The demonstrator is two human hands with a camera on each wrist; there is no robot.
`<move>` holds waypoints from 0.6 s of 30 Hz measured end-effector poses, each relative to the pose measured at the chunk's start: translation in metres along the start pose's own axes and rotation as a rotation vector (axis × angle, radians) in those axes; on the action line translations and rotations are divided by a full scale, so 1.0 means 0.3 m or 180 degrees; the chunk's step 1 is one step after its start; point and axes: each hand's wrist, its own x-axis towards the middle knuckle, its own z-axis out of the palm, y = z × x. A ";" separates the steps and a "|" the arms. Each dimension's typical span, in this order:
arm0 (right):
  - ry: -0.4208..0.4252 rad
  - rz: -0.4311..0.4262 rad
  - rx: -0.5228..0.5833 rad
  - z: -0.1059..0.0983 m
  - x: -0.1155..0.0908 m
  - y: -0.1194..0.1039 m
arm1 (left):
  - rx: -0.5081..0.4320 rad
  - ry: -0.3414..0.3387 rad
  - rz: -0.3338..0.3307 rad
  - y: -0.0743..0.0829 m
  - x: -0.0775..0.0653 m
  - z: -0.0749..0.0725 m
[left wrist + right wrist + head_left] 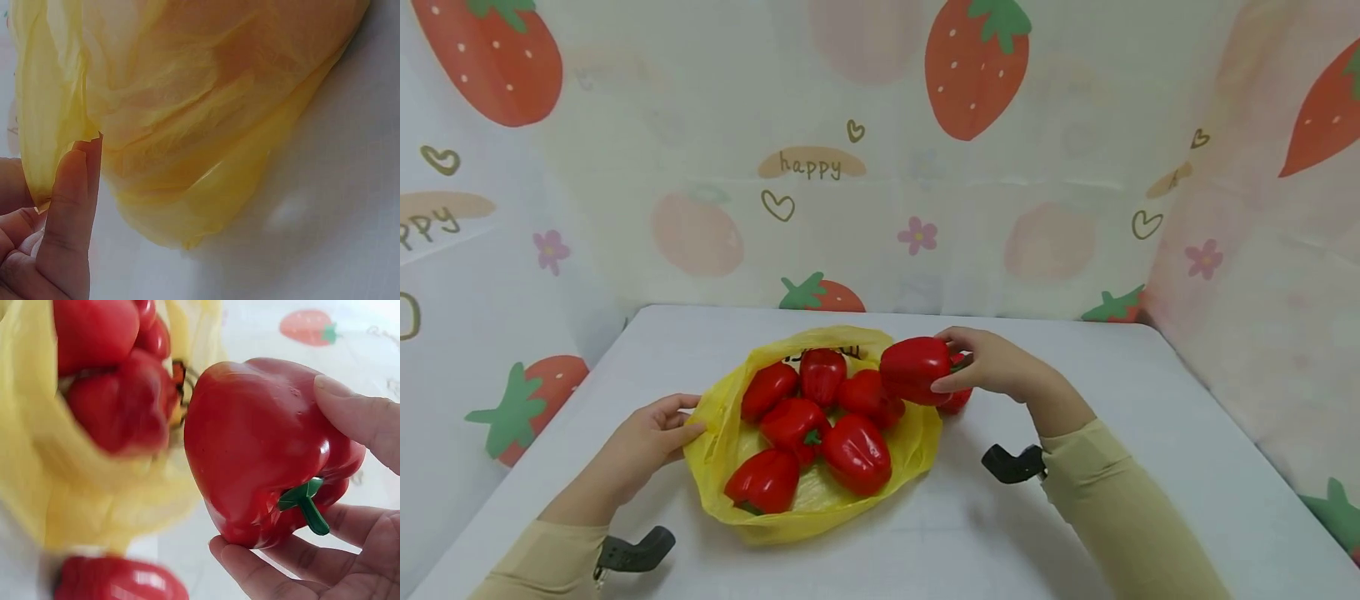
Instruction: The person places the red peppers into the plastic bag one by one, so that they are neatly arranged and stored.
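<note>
A yellow plastic bag [805, 525] lies with its mouth wide, several red bell peppers [856, 454] inside it. My left hand [643, 437] pinches the bag's left rim between thumb and fingers; in the left wrist view, thin yellow film [47, 156] runs between the fingers. My right hand [1003, 367] grips one red bell pepper [913, 369] by its stem end, above the bag's right rim. In the right wrist view, thumb and fingers span this pepper [256, 444], its green stem [306, 503] toward the palm. Another red pepper [119, 580] sits outside the bag, partly hidden behind the held one in the head view.
The bag rests on a white table [925, 550]. Behind and at both sides hang pale cloths [715, 100] printed with strawberries, hearts and flowers. A dark curved wrist mount [640, 550] juts from the left sleeve, and a similar one [1013, 463] from the right.
</note>
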 end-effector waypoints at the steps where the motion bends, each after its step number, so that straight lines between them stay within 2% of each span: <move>1: -0.0010 -0.0018 0.0007 0.013 0.010 -0.013 | 0.0003 0.0002 0.0000 0.000 0.000 0.000; 8: -0.0135 -0.0194 -0.0053 0.091 0.070 -0.083 | -0.0016 0.0008 0.0012 -0.001 -0.003 0.002; 18: -0.0161 -0.0172 -0.0299 0.178 0.137 -0.146 | 0.0005 0.0015 0.0010 -0.001 -0.006 0.004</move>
